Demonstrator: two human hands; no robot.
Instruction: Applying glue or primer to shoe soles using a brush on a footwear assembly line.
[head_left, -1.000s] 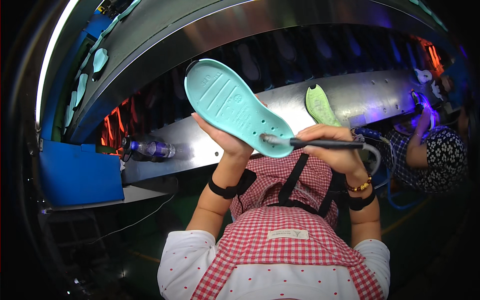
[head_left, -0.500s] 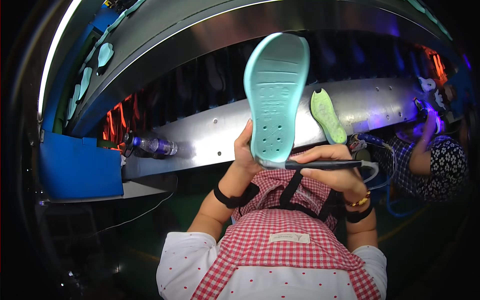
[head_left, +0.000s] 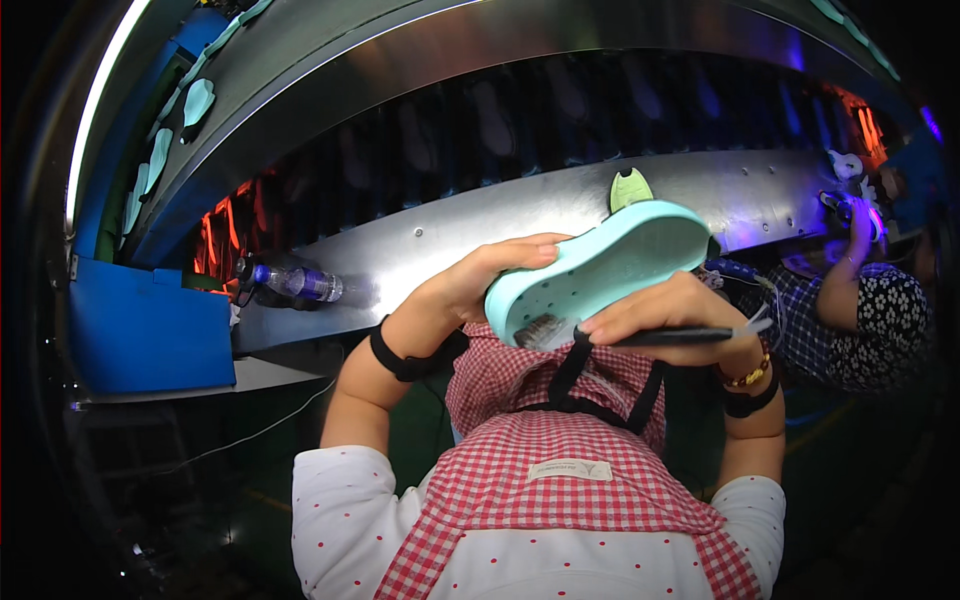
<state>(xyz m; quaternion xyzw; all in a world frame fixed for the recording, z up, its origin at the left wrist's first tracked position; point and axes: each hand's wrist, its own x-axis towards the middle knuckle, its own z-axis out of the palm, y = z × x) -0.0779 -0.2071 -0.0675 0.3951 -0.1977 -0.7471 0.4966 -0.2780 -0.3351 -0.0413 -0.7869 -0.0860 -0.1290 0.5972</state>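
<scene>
Dim workshop, long curved steel machine hood [head_left: 420,60] overhead, bent by the lens. Under it a dark belt [head_left: 560,120] with faint sole shapes, then a steel ledge [head_left: 470,225] running left to right. Orange glow [head_left: 215,240] at the left end, another [head_left: 868,125] far right, with violet light near it. Plastic bottle [head_left: 295,282] lies on the ledge. Blue panel [head_left: 145,325] at left. White light strip [head_left: 95,110] along the upper left. Dark green floor [head_left: 240,480] with a thin cable [head_left: 260,432]
</scene>
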